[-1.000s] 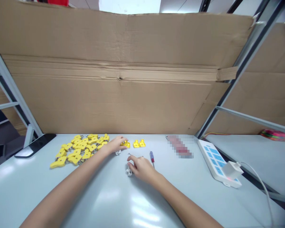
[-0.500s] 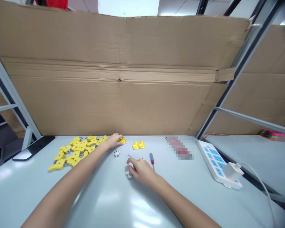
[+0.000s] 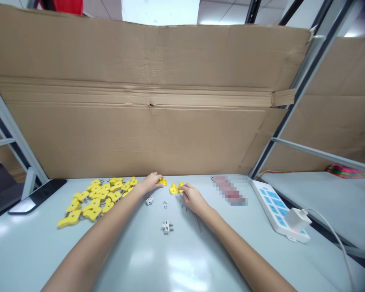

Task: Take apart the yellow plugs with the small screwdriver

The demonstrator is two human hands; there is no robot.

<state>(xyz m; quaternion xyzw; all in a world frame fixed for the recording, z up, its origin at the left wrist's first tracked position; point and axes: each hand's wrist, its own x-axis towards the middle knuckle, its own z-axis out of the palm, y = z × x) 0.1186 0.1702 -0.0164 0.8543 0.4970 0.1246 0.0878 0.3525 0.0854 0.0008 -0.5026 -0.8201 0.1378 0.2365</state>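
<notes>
While both hands are out toward the far edge of the desk (image 3: 134,263), I check progress through the head view, my only feed. On the left lies a loose spread of yellow plugs (image 3: 93,213), metal pins showing on several. They look closed up, so I log them as probably done; the left forearm may hide a few, so no count.

Middle ground: parts, not joined. Left hand (image 3: 152,181) has its fingers at one group of yellow shell pieces (image 3: 164,182); right hand (image 3: 194,198) has fingers touching a second group, the yellow shell halves (image 3: 173,189). Whether either set of fingers is clamped or merely resting, I cannot tell.

Nearer the wearer, a white plug core (image 3: 166,227) lies flat, two pins pointing right. A white block (image 3: 149,200) sits below the left hand, its pins not clear to me. Tiny metal bits, likely screws (image 3: 165,207), lie between the hands. Screwdriver (image 3: 200,229) partly hidden by the right hand, only its shaft visible; nobody holds it.

My estimate: cores into shells, closing and screwing all remain for these sets.
</notes>
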